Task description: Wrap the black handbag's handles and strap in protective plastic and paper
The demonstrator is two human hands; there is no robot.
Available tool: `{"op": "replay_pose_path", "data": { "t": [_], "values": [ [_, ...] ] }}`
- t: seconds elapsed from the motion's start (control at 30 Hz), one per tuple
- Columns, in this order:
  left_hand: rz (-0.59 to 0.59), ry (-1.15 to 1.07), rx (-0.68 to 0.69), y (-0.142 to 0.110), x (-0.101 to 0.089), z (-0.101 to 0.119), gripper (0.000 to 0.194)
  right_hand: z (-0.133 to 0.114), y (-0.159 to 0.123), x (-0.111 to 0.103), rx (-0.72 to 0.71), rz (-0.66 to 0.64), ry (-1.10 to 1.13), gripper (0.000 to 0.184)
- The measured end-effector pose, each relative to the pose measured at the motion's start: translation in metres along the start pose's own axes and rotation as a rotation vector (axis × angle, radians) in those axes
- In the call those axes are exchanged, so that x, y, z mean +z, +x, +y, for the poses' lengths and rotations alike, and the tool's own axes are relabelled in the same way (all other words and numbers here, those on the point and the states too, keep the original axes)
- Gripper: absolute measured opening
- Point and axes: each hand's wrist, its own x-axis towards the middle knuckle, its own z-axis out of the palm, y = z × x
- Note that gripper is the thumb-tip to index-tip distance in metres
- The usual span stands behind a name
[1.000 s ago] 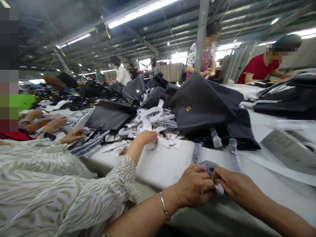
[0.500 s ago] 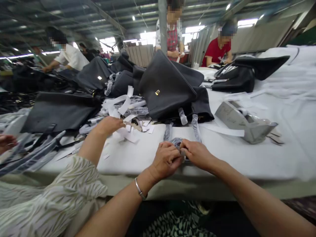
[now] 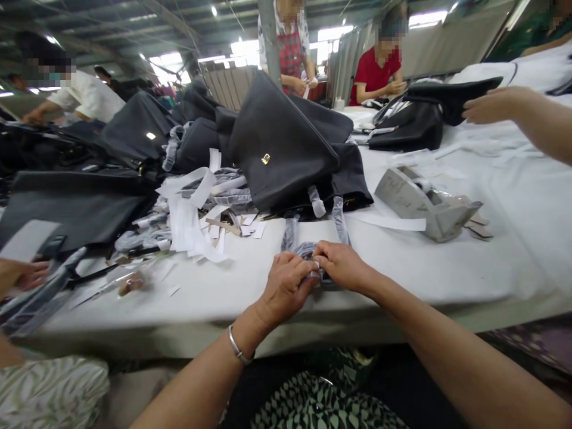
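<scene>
- Left hand [image 3: 289, 281] and right hand [image 3: 342, 265] both pinch the plastic-wrapped strap [image 3: 305, 248] near the table's front edge [image 3: 447, 295] (fingertip detail is hidden).
- A co-worker's sleeve [image 3: 56, 387] has drawn back from the white strips [image 3: 183, 223]; both hands stay put, so the strap seems unfinished.

Patterned sleeve [image 3: 53, 381] at left has drawn back to the lower corner, its arm gone from the white paper strips [image 3: 185, 223]. Pale card [image 3: 32, 238] now shows by a neighbour's hand [image 3: 29, 275]. At right, another co-worker's hand [image 3: 489, 106] has entered beside a black bag [image 3: 409, 128].
</scene>
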Motion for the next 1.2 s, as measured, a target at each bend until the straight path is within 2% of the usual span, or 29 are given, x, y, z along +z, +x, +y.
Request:
{"op": "replay_pose_path", "data": {
  "t": [0.17, 0.57, 0.8, 1.03, 1.2],
  "values": [
    [-0.01, -0.01, 0.006, -0.001, -0.001, 0.0, 0.013, 0.0, 0.002, -0.005, -0.05, -0.039, 0.006, 0.012],
    [-0.015, 0.044, 0.054, -0.001, 0.003, -0.003, 0.019, -0.002, 0.001, -0.002, -0.028, -0.008, -0.032, 0.009],
    [-0.096, 0.089, 0.001, -0.001, 0.002, 0.003, 0.024, 0.001, -0.001, 0.002, -0.027, 0.03, 0.0, 0.01],
    [-0.16, 0.022, -0.051, 0.003, -0.002, 0.002, 0.017, 0.0, -0.003, 0.008, 0.016, 0.092, -0.056, 0.01],
    [-0.124, -0.004, -0.096, 0.005, -0.001, 0.005, 0.016, -0.001, -0.006, 0.01, 0.02, 0.109, -0.039, 0.01]
  ]
}}
